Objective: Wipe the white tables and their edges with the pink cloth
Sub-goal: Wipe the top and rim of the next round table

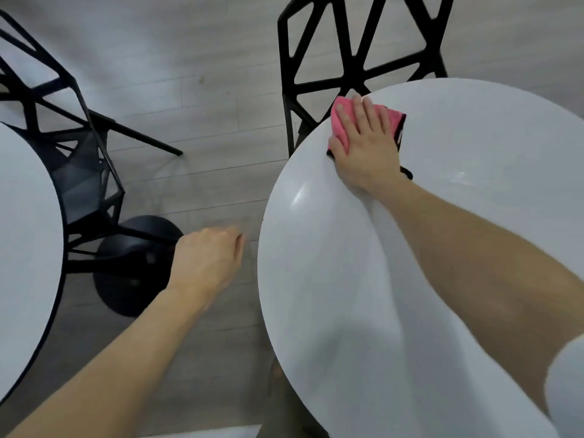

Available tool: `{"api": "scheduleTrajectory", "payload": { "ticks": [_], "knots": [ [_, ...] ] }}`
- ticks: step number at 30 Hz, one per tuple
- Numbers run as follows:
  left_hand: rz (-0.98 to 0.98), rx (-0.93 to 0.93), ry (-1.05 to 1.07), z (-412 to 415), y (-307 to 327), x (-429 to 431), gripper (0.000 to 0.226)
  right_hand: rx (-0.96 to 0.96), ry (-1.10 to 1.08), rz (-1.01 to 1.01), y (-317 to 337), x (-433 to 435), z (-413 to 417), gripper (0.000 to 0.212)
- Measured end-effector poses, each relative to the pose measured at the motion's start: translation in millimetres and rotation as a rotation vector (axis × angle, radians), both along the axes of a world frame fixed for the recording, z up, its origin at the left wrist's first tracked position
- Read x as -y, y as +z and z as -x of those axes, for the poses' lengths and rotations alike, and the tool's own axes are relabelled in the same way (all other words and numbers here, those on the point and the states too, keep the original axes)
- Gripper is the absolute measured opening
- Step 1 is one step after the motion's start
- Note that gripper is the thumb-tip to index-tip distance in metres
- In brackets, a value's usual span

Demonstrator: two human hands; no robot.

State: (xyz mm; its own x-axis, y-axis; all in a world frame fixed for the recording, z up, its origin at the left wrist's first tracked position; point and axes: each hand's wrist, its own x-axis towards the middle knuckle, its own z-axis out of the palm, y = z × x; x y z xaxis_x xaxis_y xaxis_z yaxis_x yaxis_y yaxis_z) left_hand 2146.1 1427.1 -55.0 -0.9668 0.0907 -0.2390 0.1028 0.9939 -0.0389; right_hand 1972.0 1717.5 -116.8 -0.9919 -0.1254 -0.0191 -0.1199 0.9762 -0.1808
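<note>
Pink cloth (342, 128), white tables (474, 216), black chairs (347, 58), grey floor (205, 90)

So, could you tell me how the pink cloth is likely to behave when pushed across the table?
Probably floppy: the pink cloth bunches under the right hand. It likely slides easily, since the white table looks glossy.

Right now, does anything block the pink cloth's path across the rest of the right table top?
Nothing visible does. The right hand presses the pink cloth flat near the far-left rim of the right table; only the person's own forearm lies over the top. The black chair stands beyond the rim, off the surface.
</note>
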Motion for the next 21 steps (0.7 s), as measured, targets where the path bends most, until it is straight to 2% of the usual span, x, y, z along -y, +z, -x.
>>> {"api": "scheduleTrajectory", "payload": {
  "ticks": [2, 5, 7, 10, 12, 14, 16, 18, 19, 21],
  "knots": [
    [-0.016, -0.014, 0.004, -9, -5, -6, 0.036, -0.049, -0.048, 0.02, -4, 38, -34, 0.073],
    [-0.026, -0.048, -0.011, -15, -4, -19, 0.009, -0.049, 0.278, 0.095, -4, 83, -138, 0.069],
    [-0.074, -0.083, -0.033, -17, -4, -29, 0.02, -0.005, 0.517, 0.113, 3, 71, -187, 0.066],
    [-0.125, -0.118, -0.091, -18, -5, -52, 0.037, 0.052, 0.746, 0.065, 5, -2, -199, 0.066],
    [-0.128, -0.13, -0.15, -22, -9, -70, 0.045, 0.055, 0.668, 0.005, 6, -62, -179, 0.066],
    [-0.131, -0.122, -0.202, -27, -11, -83, 0.047, 0.013, 0.378, -0.016, 5, -102, -148, 0.066],
    [-0.124, -0.119, -0.259, -33, -11, -93, 0.049, -0.009, 0.039, -0.018, 3, -97, -124, 0.067],
    [-0.1, -0.129, -0.293, -36, -9, -99, 0.05, -0.037, -0.155, 0.033, 0, -52, -121, 0.07],
    [-0.085, -0.142, -0.297, -36, -8, -101, 0.049, -0.049, -0.135, 0.05, -1, -25, -131, 0.071],
    [-0.066, -0.155, -0.282, -36, -4, -105, 0.043, -0.053, 0.112, 0.101, -2, 6, -172, 0.069]
  ]
}}
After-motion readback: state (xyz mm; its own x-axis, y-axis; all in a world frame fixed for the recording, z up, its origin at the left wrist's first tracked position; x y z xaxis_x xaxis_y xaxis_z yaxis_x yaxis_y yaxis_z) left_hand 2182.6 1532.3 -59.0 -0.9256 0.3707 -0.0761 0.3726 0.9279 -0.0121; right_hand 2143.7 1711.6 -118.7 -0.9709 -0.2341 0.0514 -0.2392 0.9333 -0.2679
